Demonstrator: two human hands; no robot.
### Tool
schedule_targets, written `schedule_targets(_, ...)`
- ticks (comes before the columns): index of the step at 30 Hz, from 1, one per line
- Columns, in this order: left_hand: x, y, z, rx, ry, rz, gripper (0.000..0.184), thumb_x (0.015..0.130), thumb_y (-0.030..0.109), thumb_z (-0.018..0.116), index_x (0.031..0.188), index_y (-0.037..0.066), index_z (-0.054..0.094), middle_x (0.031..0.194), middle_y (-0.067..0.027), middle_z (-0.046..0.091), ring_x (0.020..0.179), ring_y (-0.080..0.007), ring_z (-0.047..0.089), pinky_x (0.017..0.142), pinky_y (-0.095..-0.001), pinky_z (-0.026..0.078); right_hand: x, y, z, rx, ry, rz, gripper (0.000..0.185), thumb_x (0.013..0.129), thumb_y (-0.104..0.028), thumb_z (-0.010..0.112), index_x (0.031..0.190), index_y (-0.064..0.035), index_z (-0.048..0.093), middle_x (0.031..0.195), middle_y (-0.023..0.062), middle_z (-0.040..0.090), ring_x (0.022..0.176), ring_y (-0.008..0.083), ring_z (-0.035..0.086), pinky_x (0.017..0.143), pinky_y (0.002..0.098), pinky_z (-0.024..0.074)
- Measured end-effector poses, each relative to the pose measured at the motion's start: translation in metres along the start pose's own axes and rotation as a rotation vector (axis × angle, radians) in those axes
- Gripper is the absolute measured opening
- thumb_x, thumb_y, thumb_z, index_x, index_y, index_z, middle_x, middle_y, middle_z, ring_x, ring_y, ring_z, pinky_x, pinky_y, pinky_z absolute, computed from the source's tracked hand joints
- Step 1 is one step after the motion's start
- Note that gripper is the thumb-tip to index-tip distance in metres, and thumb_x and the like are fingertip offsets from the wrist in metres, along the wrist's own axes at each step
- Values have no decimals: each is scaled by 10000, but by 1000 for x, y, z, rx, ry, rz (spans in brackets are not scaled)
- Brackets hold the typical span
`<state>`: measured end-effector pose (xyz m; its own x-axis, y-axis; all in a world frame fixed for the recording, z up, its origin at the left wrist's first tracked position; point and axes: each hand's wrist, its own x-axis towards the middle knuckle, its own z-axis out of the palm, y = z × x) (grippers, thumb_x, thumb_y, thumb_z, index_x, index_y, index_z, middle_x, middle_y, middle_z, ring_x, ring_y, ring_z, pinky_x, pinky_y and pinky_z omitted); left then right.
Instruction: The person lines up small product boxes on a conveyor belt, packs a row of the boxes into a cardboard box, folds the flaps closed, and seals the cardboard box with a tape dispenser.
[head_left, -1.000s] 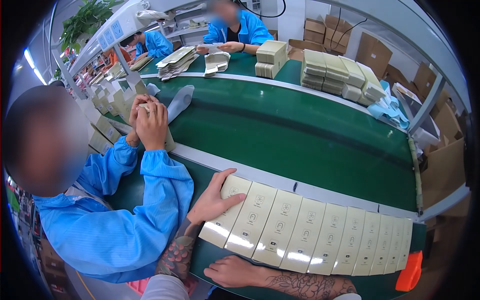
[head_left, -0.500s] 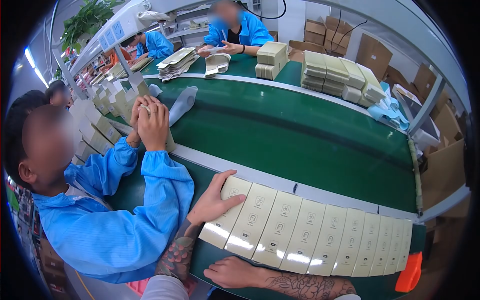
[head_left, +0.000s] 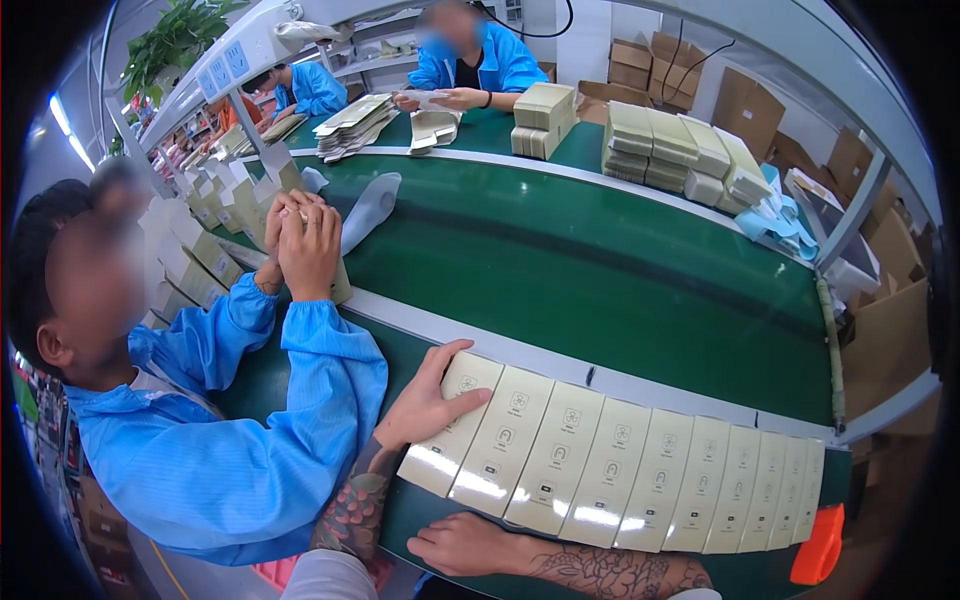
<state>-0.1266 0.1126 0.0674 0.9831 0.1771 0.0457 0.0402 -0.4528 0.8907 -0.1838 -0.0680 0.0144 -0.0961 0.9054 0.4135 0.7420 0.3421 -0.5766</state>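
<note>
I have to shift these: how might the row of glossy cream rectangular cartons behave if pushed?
The glossy cream cartons may slip under the left hand, given the bright glare on their faces. They'd probably shift together, being ranged side by side. Their straight edges suggest fairly stiff card.

Left hand (head_left: 430, 398) and right hand (head_left: 462, 545) were bare. Left forearm (head_left: 352, 512) carried a dense tattoo: reddish blossoms over dark grey shading, a darker patch nearer the wrist. Right forearm (head_left: 612, 566) was inked in dark, curling outlines (petal-like, mostly unfilled). Left sleeve (head_left: 330, 577) was plain pale grey; of the right sleeve (head_left: 697, 594), only a pale edge showed.
</note>
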Motion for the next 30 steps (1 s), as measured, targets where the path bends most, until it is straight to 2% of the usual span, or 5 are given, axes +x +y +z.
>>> schedule_targets(30, 0, -2, 0, 7, 6, 16, 710, 841, 325, 739, 1388, 25, 400, 1242, -197, 443, 1158, -299, 488, 1005, -356, 399, 0, 1, 1, 9, 12, -3, 150, 765, -97, 581, 882, -36, 509, 683, 92, 579, 672, 275, 636, 594, 392, 513)
